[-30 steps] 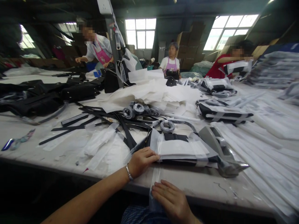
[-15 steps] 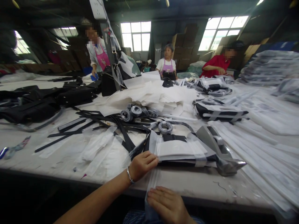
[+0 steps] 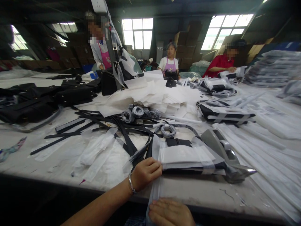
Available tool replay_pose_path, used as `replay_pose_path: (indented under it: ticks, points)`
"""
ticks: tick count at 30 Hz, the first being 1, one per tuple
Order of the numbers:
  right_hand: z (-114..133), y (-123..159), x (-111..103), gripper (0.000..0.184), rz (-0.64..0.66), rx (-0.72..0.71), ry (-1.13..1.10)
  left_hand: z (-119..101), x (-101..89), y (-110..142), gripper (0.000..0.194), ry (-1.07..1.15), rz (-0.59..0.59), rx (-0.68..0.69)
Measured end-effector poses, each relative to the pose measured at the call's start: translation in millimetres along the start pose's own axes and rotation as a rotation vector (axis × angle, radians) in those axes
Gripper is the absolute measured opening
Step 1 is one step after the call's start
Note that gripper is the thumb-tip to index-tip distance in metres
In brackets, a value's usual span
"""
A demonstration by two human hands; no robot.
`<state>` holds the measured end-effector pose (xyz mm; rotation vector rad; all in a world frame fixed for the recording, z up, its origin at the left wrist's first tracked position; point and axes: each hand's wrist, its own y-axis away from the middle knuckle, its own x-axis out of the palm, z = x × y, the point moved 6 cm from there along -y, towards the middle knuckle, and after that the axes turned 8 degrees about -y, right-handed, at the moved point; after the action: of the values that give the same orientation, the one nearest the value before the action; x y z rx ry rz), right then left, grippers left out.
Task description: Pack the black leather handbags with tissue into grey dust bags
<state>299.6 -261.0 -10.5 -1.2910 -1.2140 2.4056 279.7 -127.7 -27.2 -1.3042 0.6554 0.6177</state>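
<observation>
On the table in front of me lies a black bag [image 3: 178, 142] partly wrapped in white sheets [image 3: 181, 154] and translucent strips. My left hand [image 3: 146, 172], a silver bangle at its wrist, is closed at the bag's front left corner, pinching a translucent plastic strip [image 3: 155, 190]. From there the strip runs down past the table edge to my lap. My right hand [image 3: 171, 212] is closed over its lower part, with fingers together. Touching the bag's right end is a grey tape dispenser [image 3: 214, 139]. Part of the strip is hidden under my hands.
Black straps [image 3: 127, 135] and plastic scraps [image 3: 98, 150] lie to the left. Coiled wrapped straps [image 3: 168, 131] and a pile of white sheets [image 3: 150, 94] are behind the bag. Long plastic sleeves [image 3: 254, 153] spread rightward. Several co-workers stand or sit across the table.
My right hand is slightly lower, still on the strip, while my left hand keeps its grip at the bag's corner. Across the table, the person in red now holds up a wrapped item.
</observation>
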Motion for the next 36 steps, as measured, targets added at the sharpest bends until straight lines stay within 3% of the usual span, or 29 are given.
replay_pose_path:
  ticks: [3, 8, 12, 15, 18, 20, 22, 27, 31, 36]
  points:
    - [-11, -19, -27, 0.025, -0.036, 0.073, -0.075, -1, -0.6, 1, 0.012, 0.014, 0.0, -0.015]
    - [-46, -31, -57, 0.037, -0.035, 0.31, -0.126, -2, -0.2, 2, 0.011, 0.045, 0.011, -0.094]
    - [-65, -34, -69, 0.047, 0.002, 0.288, -0.005, -1, -1.8, 2, 0.012, 0.044, 0.0, -0.17]
    - [-76, -34, -69, 0.045, 0.129, 0.21, 0.047, -2, -4.2, 1, 0.015, 0.055, -0.015, -0.18]
    - [-92, -21, -67, 0.039, 0.318, 0.25, 0.199, -1, -3.8, 2, 0.017, 0.07, -0.023, -0.191]
    - [-106, -7, -70, 0.067, 0.377, 0.333, 0.362, 0, -3.6, 4, 0.02, 0.073, -0.045, -0.201]
    - [-115, 8, -72, 0.081, 0.41, 0.383, 0.459, 1, -4.9, 6, 0.023, 0.074, -0.079, -0.209]
    - [-126, 28, -63, 0.066, 0.544, 0.343, 0.467, 4, -5.4, 11, 0.028, 0.111, -0.06, -0.271]
    - [-131, 27, -58, 0.064, 0.592, 0.335, 0.454, -2, -4.1, 11, 0.026, 0.132, -0.061, -0.322]
    - [-130, 27, -57, 0.062, 0.546, 0.315, 0.423, -12, -6.7, -1, 0.018, 0.12, -0.128, -0.342]
